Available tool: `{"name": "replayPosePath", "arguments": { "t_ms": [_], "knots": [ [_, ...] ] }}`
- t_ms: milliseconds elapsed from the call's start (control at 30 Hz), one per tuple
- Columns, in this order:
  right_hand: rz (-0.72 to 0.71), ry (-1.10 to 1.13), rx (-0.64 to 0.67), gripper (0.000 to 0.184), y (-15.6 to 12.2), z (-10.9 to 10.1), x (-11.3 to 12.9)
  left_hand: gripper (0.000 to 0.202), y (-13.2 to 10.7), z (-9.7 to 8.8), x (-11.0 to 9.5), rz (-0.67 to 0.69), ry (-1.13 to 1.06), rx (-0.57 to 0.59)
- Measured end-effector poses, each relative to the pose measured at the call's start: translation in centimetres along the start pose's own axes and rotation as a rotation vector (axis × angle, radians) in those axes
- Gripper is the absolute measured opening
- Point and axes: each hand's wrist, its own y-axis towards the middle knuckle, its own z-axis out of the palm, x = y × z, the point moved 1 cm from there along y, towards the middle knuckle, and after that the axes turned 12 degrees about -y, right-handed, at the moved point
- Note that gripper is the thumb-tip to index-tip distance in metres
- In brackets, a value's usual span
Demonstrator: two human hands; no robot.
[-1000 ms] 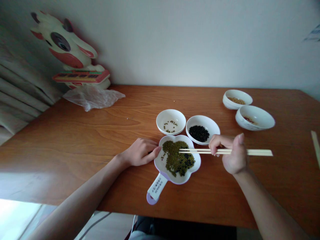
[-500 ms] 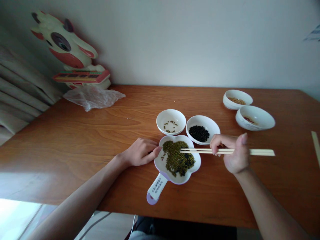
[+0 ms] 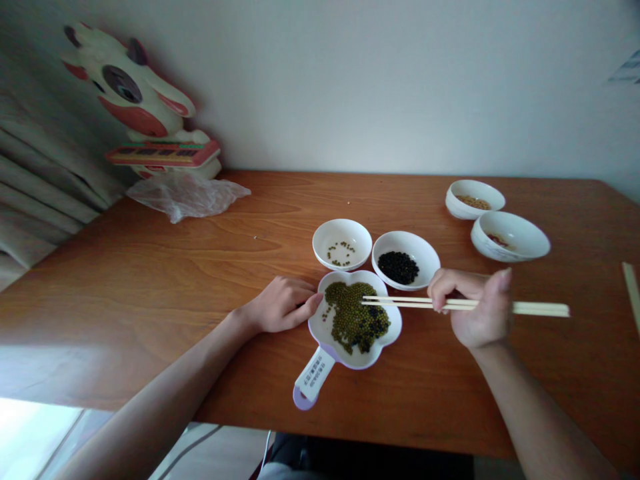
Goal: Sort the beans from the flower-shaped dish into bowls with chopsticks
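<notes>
A white flower-shaped dish (image 3: 314, 325) with a lilac edge and a labelled handle (image 3: 316, 373) holds green beans (image 3: 350, 313) mixed with some black ones. My left hand (image 3: 284, 304) rests on the table at its left side, thumb and fingertips at the rim, partly hidden there. Between the fingers of my right hand (image 3: 475, 303) is a pair of wooden chopsticks (image 3: 540, 309), nearly level, tips over the green beans. Behind the dish stand a white bowl (image 3: 343, 230) with a few scattered green beans and another white bowl (image 3: 423, 248) containing black beans (image 3: 399, 267).
Two more white bowls, one (image 3: 460, 210) with yellowish grains and one (image 3: 525, 243) with reddish bits, stand at the back right. A crumpled plastic bag (image 3: 187, 197) lies before a cow-shaped toy keyboard (image 3: 145, 100). A pale strip (image 3: 631, 293) lies at the right edge.
My right hand has shifted slightly right and changed its hold on the chopsticks, whose rear ends reach farther right. Their tips stay over the beans. My left hand and the dish have not moved.
</notes>
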Motion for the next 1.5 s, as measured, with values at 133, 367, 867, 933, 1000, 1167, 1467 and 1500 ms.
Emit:
{"name": "replayPosePath", "arguments": {
  "t_ms": [133,367,867,933,1000,1167,1467,1500],
  "knots": [
    [-0.105,0.043,-0.131,0.080,0.1,-1.0,0.1,0.044,-0.1,0.0,0.1,-0.010,0.013,-0.001],
    [-0.223,-0.037,-0.449,0.072,-0.2,-2.6,0.4,0.046,-0.1,0.0,0.0,-0.029,0.017,0.006],
    [0.073,0.179,0.274,0.082,0.5,-0.5,0.8,0.045,0.0,0.0,0.0,-0.023,0.002,-0.005],
    [0.124,0.152,0.410,0.083,0.0,0.2,0.4,0.045,0.0,0.0,0.0,-0.016,-0.004,-0.009],
    [0.150,0.126,0.485,0.084,-0.4,0.7,0.1,0.045,0.0,0.1,0.0,-0.010,-0.006,-0.022],
    [0.141,0.111,0.447,0.085,-0.2,0.6,-0.1,0.046,-0.1,0.2,0.1,-0.026,0.010,-0.031],
    [0.109,0.087,0.461,0.084,-0.2,0.7,-0.1,0.046,-0.2,0.2,0.2,-0.050,0.017,-0.017],
    [0.103,0.082,0.459,0.084,-0.2,0.7,-0.1,0.046,-0.2,0.2,0.2,-0.047,0.014,-0.018]
  ]
}}
